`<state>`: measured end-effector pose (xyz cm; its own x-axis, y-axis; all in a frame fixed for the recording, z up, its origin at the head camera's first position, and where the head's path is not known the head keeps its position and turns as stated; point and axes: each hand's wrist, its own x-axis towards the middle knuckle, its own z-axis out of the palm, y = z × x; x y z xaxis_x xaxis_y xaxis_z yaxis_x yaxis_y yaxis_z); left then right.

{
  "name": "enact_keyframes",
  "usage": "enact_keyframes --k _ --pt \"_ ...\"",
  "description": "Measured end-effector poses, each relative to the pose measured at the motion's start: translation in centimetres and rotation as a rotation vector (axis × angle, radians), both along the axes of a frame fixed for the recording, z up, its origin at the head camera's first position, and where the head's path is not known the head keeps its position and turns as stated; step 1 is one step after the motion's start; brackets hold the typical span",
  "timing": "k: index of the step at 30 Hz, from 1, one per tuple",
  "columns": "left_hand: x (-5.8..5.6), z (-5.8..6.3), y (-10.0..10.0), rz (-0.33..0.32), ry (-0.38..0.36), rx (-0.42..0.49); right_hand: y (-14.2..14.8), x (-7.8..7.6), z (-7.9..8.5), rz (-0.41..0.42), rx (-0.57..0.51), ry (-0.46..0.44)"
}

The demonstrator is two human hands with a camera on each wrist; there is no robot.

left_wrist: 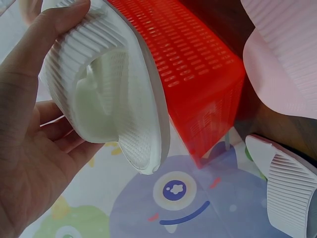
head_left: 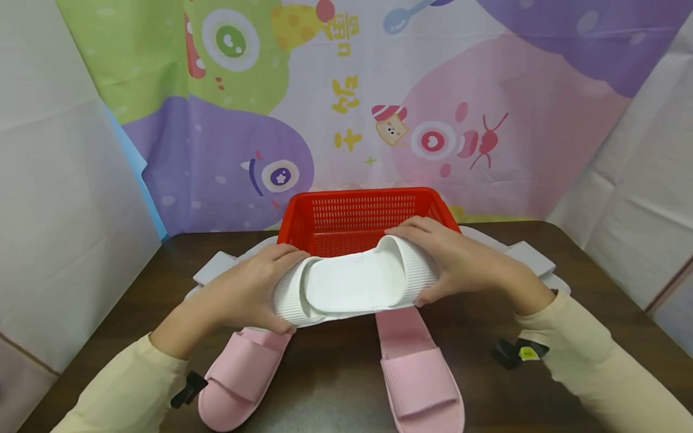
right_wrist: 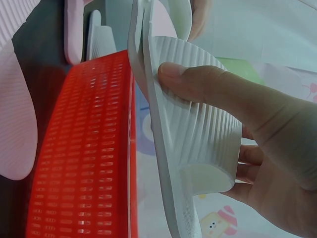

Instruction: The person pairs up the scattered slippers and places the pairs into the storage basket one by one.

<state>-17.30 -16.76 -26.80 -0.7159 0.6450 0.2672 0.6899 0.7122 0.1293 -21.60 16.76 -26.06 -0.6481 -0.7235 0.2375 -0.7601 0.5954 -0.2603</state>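
Note:
A pair of white slippers is held up in front of the basket, one lapped over the other with their ribbed straps at opposite ends. My left hand grips the left end around its strap, thumb on the near side. At the other end, my right hand holds the ribbed strap, its thumb pressing on the ribs. The right wrist view shows two soles lying close together. Below, on the table, lie a left pink slipper and a right pink slipper, toes toward me.
Behind the white slippers stands a red perforated basket at the table's back. Pale grey slippers lie on both sides, one at left and one at right, partly hidden by my arms. A cartoon-printed cloth hangs behind the dark table.

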Motion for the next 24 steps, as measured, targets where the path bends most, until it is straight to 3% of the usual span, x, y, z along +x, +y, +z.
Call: enact_keyframes --k 24 --pt "0.09 -0.15 -0.17 0.017 -0.007 0.004 -0.8 0.12 0.04 0.019 0.006 -0.007"
